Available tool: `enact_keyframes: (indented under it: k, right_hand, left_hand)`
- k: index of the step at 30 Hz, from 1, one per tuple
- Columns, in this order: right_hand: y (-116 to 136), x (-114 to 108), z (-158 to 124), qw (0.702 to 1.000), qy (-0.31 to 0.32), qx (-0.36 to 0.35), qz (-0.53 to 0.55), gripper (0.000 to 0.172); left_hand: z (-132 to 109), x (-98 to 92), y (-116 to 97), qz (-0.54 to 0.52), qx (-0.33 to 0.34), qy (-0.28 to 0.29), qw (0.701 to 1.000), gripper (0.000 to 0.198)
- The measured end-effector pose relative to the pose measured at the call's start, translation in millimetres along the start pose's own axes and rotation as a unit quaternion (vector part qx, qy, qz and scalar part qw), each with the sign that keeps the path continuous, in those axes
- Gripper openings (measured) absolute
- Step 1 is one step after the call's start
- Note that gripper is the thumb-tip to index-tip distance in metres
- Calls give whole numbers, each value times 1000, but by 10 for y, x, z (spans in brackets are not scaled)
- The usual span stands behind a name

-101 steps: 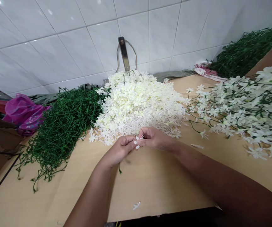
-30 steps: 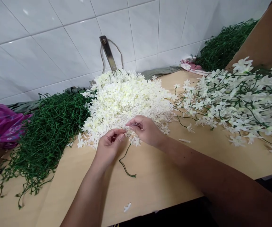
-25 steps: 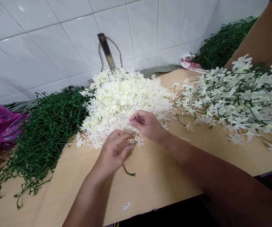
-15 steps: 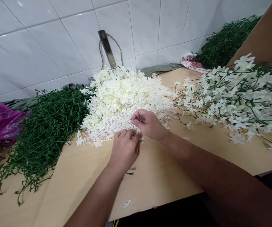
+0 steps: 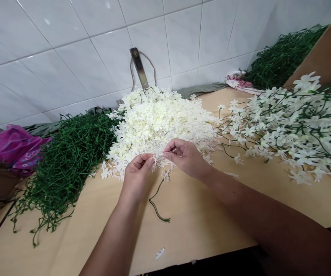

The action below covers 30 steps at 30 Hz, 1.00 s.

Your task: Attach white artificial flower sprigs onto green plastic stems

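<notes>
My left hand (image 5: 136, 170) is closed in a pinch at the front edge of a heap of white artificial flowers (image 5: 156, 119). Close to its right, my right hand (image 5: 187, 157) pinches thumb against forefinger. White bits show at both sets of fingertips, but they blend into the heap behind, so what each hand holds is unclear. Below the hands, a single white flower (image 5: 166, 175) on a bent green stem (image 5: 153, 203) lies on the tan board (image 5: 202, 222). The heap's thin white flower tails point toward me.
Green plastic stems (image 5: 76, 149) are piled left of the heap, beside a purple plastic bag (image 5: 18, 147). Stemmed white flowers (image 5: 292, 126) lie at right, with more green stems (image 5: 287, 55) behind. A metal strip (image 5: 139, 69) leans on the tiled wall. A white scrap (image 5: 160, 253) lies near the front edge.
My left hand has turned and moved left, so its thumb and forefinger now show. The flower on its green stem, mostly hidden before, is in view on the board. The whole view has shifted slightly.
</notes>
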State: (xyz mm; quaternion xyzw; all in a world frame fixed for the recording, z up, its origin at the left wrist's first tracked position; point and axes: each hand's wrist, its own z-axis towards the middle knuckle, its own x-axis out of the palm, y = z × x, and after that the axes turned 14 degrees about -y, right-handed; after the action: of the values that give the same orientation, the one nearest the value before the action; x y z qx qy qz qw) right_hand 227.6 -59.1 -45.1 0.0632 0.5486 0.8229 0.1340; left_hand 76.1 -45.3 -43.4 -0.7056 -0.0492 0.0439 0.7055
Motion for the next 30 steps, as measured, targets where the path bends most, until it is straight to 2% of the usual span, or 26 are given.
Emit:
enact_keyframes:
  k: [2,4,11,14,19,26,30]
  right_hand:
    - [-4,38,-32,1000,-1,-15,-7,7]
    - [-12,75,-63,1000,-2,-27,-17,7]
    - [-13,119,-112,998,-24,-19,-55,5]
    - [-5,117,-115,995,-39,-37,-83,5]
    - [6,106,-133,979,-42,-118,-158,7]
    - [34,94,-160,949,-36,-201,-242,10]
    - [40,92,-160,945,-25,-213,-245,11]
  left_hand:
    - [8,-22,-15,-84,-78,16,993,18]
    - [-6,-22,-31,-122,-124,33,984,20]
    - [-48,21,-54,-131,-174,33,975,25]
    - [-34,13,-31,-124,-171,30,977,25]
    - [-27,17,2,-103,-141,31,984,22]
    - [-45,54,-16,-11,-21,9,1000,17]
    - [-42,41,-15,-15,-24,6,1000,17]
